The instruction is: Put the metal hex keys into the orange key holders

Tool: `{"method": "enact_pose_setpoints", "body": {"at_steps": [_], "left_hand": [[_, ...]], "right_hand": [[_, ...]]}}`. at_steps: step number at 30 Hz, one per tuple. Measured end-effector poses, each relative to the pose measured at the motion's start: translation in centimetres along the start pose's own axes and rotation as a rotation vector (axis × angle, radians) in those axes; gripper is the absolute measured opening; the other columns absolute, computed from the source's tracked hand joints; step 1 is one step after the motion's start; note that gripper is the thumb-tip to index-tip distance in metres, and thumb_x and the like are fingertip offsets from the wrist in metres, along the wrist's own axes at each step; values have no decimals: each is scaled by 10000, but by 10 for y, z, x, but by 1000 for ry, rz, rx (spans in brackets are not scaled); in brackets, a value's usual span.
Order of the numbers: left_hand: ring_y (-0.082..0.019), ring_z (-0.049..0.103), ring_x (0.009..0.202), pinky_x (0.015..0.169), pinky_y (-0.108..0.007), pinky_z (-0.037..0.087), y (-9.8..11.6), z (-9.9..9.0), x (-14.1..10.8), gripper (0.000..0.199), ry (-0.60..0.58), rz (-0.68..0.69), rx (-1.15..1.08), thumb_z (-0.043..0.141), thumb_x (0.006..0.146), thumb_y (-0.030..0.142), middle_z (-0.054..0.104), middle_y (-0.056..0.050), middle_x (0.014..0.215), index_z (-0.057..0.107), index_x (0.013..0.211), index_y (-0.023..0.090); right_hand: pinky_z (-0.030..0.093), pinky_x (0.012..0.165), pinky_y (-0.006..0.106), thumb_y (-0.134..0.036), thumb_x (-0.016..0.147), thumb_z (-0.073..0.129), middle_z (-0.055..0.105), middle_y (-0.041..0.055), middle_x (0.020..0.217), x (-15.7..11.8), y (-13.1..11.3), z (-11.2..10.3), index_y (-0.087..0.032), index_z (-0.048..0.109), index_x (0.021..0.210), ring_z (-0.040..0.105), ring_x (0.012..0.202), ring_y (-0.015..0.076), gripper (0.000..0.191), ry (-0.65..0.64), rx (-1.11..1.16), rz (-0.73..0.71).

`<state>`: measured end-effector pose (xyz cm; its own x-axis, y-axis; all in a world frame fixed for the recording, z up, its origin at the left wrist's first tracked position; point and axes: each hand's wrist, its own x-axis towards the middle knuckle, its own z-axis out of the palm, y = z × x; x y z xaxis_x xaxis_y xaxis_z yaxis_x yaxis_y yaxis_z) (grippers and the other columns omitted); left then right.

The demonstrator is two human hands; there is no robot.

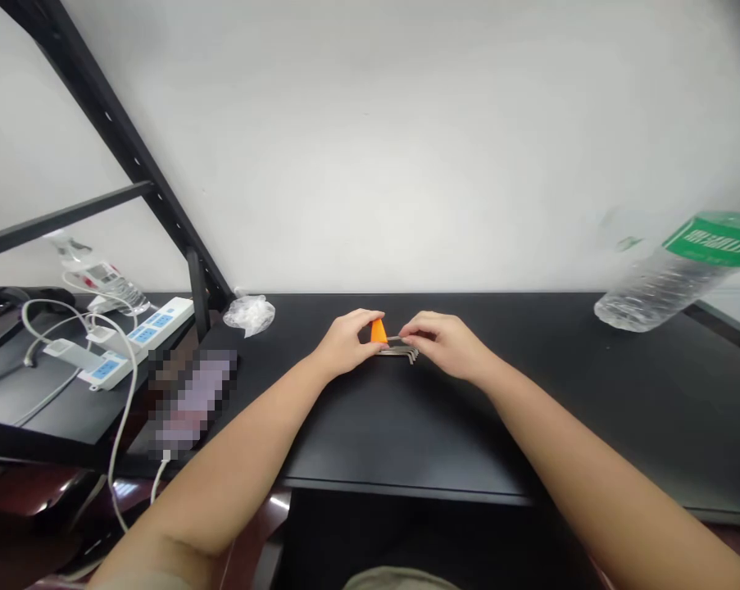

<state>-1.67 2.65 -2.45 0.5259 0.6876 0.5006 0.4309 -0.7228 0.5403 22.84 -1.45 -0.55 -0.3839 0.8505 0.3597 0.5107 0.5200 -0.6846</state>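
Note:
Between thumb and fingers, my left hand [348, 342] grips an orange plastic holder [379, 332] above the black table. My right hand [444, 340] pinches a thin metal hex key [395, 338] whose far end reaches the orange holder. Whether that end sits inside the holder or only touches it, I cannot tell. Just below, several bent silver hex keys [400, 352] lie side by side, their short ends pointing right. Part of them is hidden behind my left fingers.
A crumpled clear plastic bag [250, 315] lies left by the wall. A blurred phone [198, 397] is plugged into a white cable. Farther left are a power strip [142, 340] and a black frame post [142, 164]. At right stands a large clear bottle [670, 274] with a green label.

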Motion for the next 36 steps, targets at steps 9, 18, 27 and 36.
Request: {"method": "enact_pose_setpoints", "body": {"at_steps": [9, 18, 27, 36], "left_hand": [[-256, 679, 1141, 1026, -415, 542, 8, 5, -3, 589, -52, -32, 97, 735, 862, 328, 699, -83, 1265, 576, 1421, 233], [-252, 666, 1152, 1050, -409, 524, 1, 3, -2, 527, 7, -126, 111, 720, 865, 335, 696, -67, 1281, 615, 1368, 218], [-268, 647, 1175, 1060, -431, 509, 3, 1, -2, 527, -31, -118, 150, 710, 871, 334, 685, -65, 1301, 611, 1379, 236], [-242, 643, 1055, 963, -407, 534, -5, 2, 3, 520, 98, -125, 210, 701, 885, 303, 697, -67, 1150, 587, 1386, 221]], "right_hand": [[511, 721, 326, -240, 881, 557, 606, 25, 921, -1, 0, 27, -216, 564, 987, 598, 783, 170, 109, -18, 186, 120], [479, 807, 316, -159, 912, 586, 621, 82, 1000, -9, 1, 17, -193, 680, 950, 616, 878, 202, 107, -306, -470, 4], [461, 821, 320, -148, 928, 570, 628, 103, 988, -7, -3, 24, -173, 652, 965, 621, 904, 219, 93, -289, -579, -11], [455, 746, 310, -230, 966, 549, 668, 54, 905, -9, -63, 26, -199, 686, 914, 622, 799, 183, 150, -338, -346, -204]]}}
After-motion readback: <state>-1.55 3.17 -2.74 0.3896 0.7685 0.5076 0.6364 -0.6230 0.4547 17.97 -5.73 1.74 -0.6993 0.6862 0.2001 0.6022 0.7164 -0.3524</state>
